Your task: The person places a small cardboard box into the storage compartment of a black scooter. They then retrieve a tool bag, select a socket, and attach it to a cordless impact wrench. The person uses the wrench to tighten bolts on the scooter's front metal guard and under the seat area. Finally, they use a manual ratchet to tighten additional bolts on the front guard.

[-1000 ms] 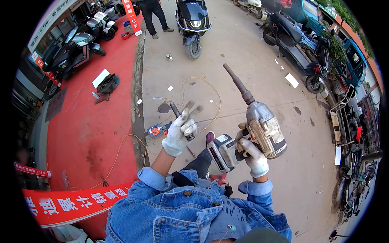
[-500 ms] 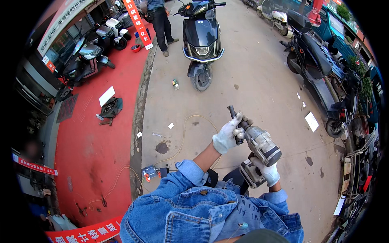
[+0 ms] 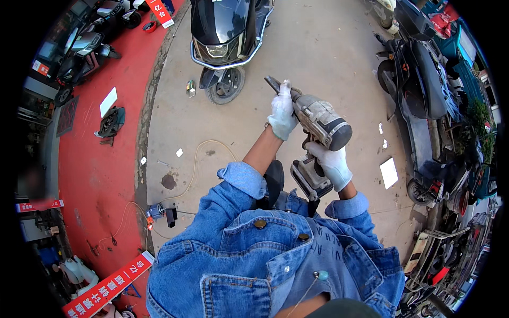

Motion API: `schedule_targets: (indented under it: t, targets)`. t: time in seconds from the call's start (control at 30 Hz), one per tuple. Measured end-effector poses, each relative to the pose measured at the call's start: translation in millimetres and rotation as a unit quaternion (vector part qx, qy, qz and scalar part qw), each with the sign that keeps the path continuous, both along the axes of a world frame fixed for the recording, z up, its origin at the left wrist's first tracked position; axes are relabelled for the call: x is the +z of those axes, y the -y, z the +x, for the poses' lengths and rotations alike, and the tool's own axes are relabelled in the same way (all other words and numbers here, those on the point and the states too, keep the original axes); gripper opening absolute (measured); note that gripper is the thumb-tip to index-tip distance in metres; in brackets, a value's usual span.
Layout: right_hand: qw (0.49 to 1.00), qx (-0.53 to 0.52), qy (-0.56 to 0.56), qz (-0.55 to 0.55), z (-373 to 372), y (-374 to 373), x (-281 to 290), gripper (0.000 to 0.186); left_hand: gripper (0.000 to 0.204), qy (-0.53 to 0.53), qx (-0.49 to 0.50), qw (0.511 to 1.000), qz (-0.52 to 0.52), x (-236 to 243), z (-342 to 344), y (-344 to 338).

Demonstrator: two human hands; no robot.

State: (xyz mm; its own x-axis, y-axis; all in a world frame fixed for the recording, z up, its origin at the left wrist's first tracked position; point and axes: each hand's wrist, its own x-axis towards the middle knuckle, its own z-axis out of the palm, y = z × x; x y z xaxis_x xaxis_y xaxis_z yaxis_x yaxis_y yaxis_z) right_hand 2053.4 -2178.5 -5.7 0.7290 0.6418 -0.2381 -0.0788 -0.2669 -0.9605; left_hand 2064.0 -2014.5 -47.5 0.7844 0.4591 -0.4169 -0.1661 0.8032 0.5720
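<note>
A grey-and-black cordless impact wrench [image 3: 319, 119] is held up in front of my chest. Its nose points to the far left, and a dark bar [image 3: 273, 84] sticks out at the front end. My left hand [image 3: 283, 112], in a white glove, is closed round the front of the wrench by that bar. The right hand [image 3: 333, 164], gloved too, wraps the pistol grip below the motor body, with the battery [image 3: 308, 179] just beneath it. Fingertips of both hands are partly hidden. Beyond the tool stands a black electric scooter [image 3: 225, 37], its front wheel turned.
A blue-and-silver device [image 3: 155, 211] with a thin yellow hose [image 3: 197, 159] lies on the pavement at left. A dark bag [image 3: 112, 122] rests on the red ground covering [image 3: 101, 164]. Parked scooters [image 3: 419, 79] line the right side; a small box [image 3: 191, 88] lies near the front wheel.
The view has shifted, so the black scooter sits higher and further left. Both hands have raised the wrench slightly toward the scooter, and my left fingers have shifted round its front end.
</note>
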Motion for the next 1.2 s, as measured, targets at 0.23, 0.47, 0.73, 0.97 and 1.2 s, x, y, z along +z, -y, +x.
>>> schedule_targets:
  t: [0.23, 0.47, 0.73, 0.97, 1.2]
  targets:
    - [0.981, 0.026, 0.192, -0.034, 245, -74, -32, 0.03, 0.034, -0.012, 0.011, 0.996, -0.09, -45, 243, -75]
    - [1.0, 0.007, -0.003, 0.003, 458, -131, -8, 0.035, 0.031, -0.003, -0.024, 1.0, -0.009, -17, 443, -143]
    - [0.998, 0.051, -0.044, -0.003, 707, -209, -29, 0.028, 0.034, 0.027, 0.064, 0.997, -0.04, -61, 694, -215]
    - [0.973, 0.227, -0.028, -0.031, 887, -294, -35, 0.031, 0.036, 0.136, 0.197, 0.964, -0.115, -52, 804, -277]
    - [0.96, 0.261, -0.082, -0.057, 988, -445, -70, 0.024, 0.034, -0.015, 0.325, 0.929, -0.177, -108, 915, -416]
